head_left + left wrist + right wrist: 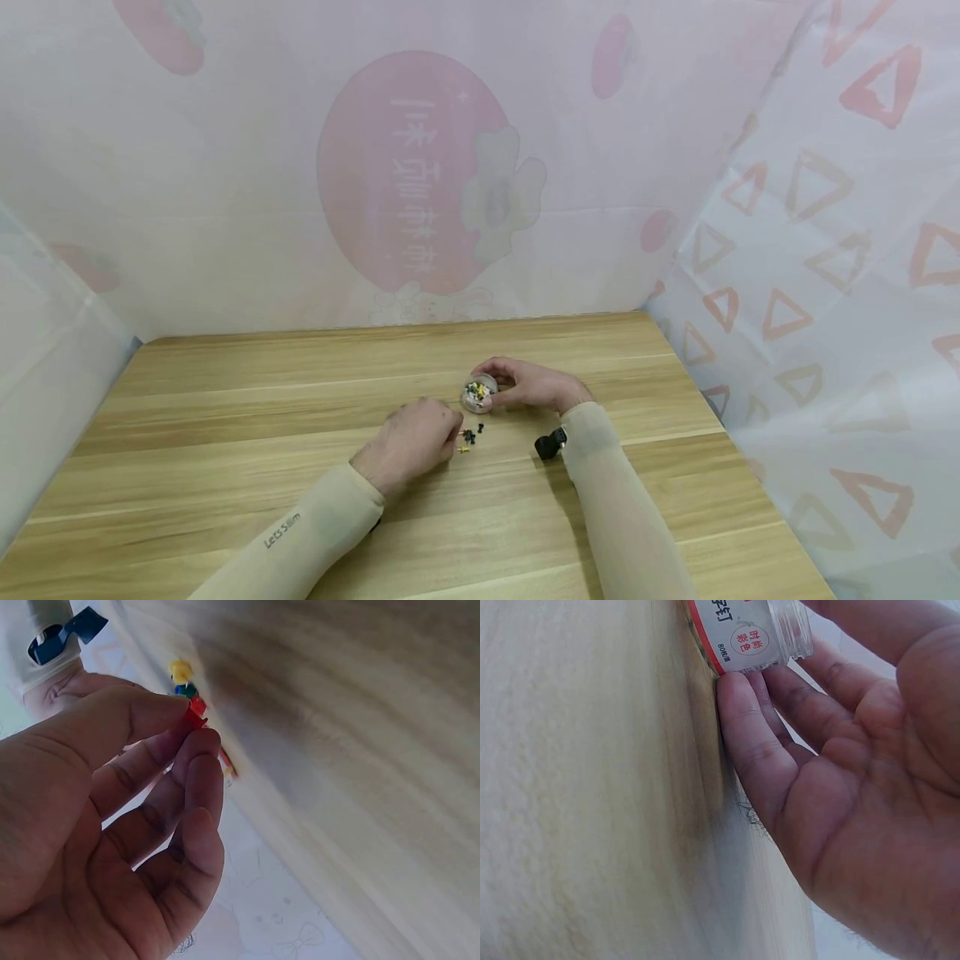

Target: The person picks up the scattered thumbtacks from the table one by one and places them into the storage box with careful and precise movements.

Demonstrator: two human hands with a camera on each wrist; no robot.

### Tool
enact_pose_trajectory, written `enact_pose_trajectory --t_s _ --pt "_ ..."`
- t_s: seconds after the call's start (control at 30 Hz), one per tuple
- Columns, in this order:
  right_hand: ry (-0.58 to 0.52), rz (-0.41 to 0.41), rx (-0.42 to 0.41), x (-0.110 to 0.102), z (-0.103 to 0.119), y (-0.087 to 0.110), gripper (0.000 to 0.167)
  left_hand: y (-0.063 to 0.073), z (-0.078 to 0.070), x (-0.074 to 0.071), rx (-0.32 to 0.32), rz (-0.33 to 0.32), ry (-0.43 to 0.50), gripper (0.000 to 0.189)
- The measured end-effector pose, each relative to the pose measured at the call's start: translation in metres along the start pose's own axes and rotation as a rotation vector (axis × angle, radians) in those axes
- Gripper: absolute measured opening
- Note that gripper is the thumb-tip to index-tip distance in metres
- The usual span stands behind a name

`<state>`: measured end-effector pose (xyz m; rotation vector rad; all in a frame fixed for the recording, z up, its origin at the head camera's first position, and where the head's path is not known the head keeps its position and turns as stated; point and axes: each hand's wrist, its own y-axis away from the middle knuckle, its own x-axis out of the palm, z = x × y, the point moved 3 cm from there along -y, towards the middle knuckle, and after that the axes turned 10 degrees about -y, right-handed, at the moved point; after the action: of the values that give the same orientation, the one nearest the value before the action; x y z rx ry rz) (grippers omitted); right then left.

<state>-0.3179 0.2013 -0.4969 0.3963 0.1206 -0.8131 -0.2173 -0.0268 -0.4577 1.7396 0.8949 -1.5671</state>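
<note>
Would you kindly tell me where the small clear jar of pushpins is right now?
In the head view, the jar sits mid-table, right of centre, held by the right hand, with loose pins and the left hand just in front.

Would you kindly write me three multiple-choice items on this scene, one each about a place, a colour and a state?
1. Where do the loose pushpins lie?
A. On the wooden table between the hands
B. At the table's far left corner
C. On a sleeve

2. What colour is the pushpin pinched by the left hand?
A. White
B. Red
C. Purple

3. How is the small clear jar in the right hand?
A. Capped
B. Lying unheld
C. Open, lidless, held by curled fingers

Answers: 1 A, the head view shows them there. 2 B, the left wrist view shows red at the fingertips. 3 C, the bare threaded mouth shows in the right wrist view.
</note>
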Motion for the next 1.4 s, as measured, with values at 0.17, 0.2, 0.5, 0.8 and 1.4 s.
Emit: enact_pose_trajectory --t_s 0.17,0.2,0.5,0.8,1.4 --pt "-0.002 0.001 0.002 0.000 0.000 0.001 0.060 -0.005 0.004 -0.003 -0.012 -0.003 0.023 0.026" --pt "-0.001 0.002 0.000 -0.001 0.000 0.001 0.061 -0.006 0.005 -0.004 -0.013 -0.006 0.031 0.025" --pt "0.002 0.012 -0.001 -0.001 -0.001 0.000 0.062 -0.016 0.014 -0.005 -0.034 -0.001 0.081 0.024" --pt "-0.009 0.020 -0.015 -0.001 -0.001 0.000 0.061 -0.032 0.018 -0.016 -0.078 -0.001 0.112 0.014" --pt "-0.025 0.030 0.001 -0.001 -0.001 0.002 0.061 -0.061 0.018 -0.019 -0.085 -0.028 0.174 0.011"
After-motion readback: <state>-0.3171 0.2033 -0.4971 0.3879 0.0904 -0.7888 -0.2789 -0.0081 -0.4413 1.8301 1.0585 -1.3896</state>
